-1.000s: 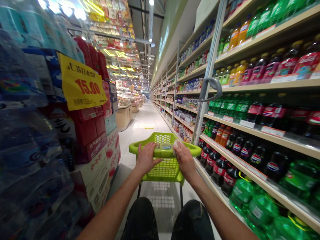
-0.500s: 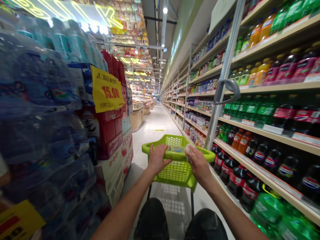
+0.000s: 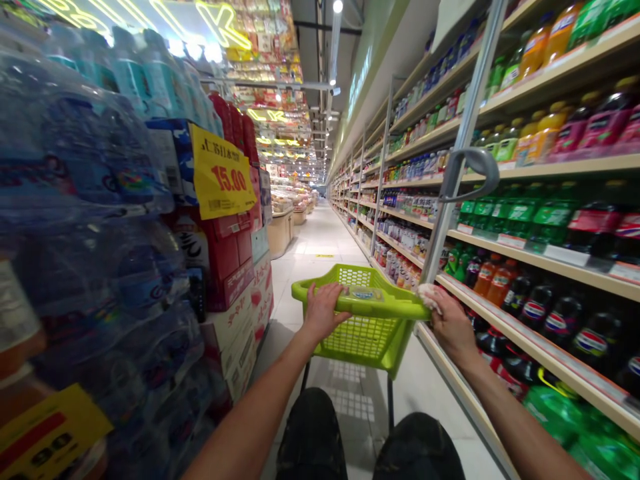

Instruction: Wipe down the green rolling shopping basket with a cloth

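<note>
A small green plastic shopping cart (image 3: 357, 343) with mesh walls stands just ahead of my knees. My left hand (image 3: 321, 313) is closed over the left part of the cart's handle (image 3: 383, 310), its thumb on the near side. At the handle's right end, my right hand (image 3: 454, 327) grips a crumpled white cloth (image 3: 430, 297) that touches the green rim. The cloth may be a wipe or tissue; its lower part is hidden by my fingers. A clear label cover (image 3: 365, 294) lies along the handle's middle.
Drink shelves (image 3: 543, 257) line the right side, with a grey looped handle (image 3: 470, 175) on a metal post. Stacked water packs (image 3: 95, 267) and cartons (image 3: 235, 333) crowd the left, near a yellow price sign (image 3: 223, 173). A tiled aisle (image 3: 333, 227) runs ahead.
My right hand has slid the cloth rightward from the middle of the handle to its right end. My left hand keeps its hold. The whole view has shifted slightly.
</note>
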A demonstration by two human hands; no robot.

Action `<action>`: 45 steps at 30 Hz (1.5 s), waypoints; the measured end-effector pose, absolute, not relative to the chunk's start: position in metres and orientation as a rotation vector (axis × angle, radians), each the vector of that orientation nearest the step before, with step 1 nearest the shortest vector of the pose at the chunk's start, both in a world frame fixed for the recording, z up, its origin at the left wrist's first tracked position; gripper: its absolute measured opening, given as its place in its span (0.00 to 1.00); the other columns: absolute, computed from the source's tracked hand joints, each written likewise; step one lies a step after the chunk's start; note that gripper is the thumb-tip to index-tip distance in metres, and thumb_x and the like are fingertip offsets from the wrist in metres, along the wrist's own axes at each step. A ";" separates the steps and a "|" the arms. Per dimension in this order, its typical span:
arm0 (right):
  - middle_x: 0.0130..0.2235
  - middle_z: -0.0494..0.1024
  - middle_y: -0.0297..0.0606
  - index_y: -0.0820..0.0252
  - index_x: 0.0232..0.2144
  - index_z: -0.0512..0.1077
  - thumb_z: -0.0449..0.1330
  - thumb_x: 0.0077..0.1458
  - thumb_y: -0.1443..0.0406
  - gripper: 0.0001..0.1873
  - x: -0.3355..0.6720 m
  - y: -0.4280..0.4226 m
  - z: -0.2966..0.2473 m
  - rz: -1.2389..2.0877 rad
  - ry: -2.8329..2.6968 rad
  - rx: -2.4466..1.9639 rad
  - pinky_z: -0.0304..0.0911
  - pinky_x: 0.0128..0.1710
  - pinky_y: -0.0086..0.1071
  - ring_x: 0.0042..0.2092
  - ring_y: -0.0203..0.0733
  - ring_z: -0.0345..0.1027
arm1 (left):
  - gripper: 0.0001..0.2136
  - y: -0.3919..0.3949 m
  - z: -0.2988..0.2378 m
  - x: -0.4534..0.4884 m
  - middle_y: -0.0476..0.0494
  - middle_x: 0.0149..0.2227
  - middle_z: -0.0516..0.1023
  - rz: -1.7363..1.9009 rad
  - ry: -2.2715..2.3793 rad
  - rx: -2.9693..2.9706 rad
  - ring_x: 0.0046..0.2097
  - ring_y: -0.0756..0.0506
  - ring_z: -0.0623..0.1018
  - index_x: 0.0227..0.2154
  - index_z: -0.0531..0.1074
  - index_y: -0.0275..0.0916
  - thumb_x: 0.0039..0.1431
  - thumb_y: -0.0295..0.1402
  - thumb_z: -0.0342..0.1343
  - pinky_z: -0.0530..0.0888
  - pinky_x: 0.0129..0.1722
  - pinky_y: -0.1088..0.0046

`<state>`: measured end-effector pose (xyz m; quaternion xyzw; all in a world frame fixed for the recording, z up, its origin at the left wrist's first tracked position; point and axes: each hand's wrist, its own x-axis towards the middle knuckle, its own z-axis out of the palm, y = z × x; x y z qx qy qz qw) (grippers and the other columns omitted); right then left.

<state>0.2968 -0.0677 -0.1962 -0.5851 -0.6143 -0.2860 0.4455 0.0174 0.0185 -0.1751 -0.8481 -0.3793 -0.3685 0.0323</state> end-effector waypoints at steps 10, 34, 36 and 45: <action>0.51 0.69 0.46 0.59 0.44 0.69 0.45 0.56 0.66 0.17 0.290 -0.065 -0.192 -0.699 -1.623 -1.458 0.56 0.52 0.49 0.54 0.48 0.61 | 0.27 0.021 -0.174 0.013 0.40 0.53 0.68 -1.108 -1.151 -2.630 0.55 0.41 0.66 0.50 0.63 0.41 0.46 0.40 0.60 0.51 0.58 0.52; 0.47 0.72 0.43 0.60 0.47 0.65 0.51 0.52 0.54 0.24 0.298 -0.071 -0.193 -0.362 -1.501 -1.465 0.62 0.47 0.39 0.47 0.46 0.67 | 0.27 0.021 -0.174 0.011 0.41 0.54 0.68 -1.128 -1.147 -2.639 0.55 0.42 0.66 0.50 0.62 0.41 0.46 0.40 0.61 0.53 0.57 0.54; 0.43 0.74 0.43 0.61 0.47 0.66 0.51 0.51 0.52 0.25 0.300 -0.073 -0.194 -0.300 -1.456 -1.502 0.65 0.41 0.37 0.41 0.46 0.70 | 0.27 0.022 -0.175 0.010 0.41 0.54 0.68 -1.124 -1.147 -2.635 0.55 0.42 0.65 0.50 0.63 0.41 0.46 0.40 0.61 0.53 0.56 0.54; 0.29 0.77 0.42 0.63 0.40 0.71 0.45 0.53 0.51 0.26 0.320 -0.063 -0.185 -0.435 -1.239 -1.667 0.62 0.28 0.34 0.29 0.46 0.70 | 0.28 0.024 -0.175 0.014 0.40 0.54 0.68 -1.119 -1.155 -2.641 0.55 0.41 0.66 0.50 0.63 0.41 0.45 0.41 0.61 0.53 0.56 0.55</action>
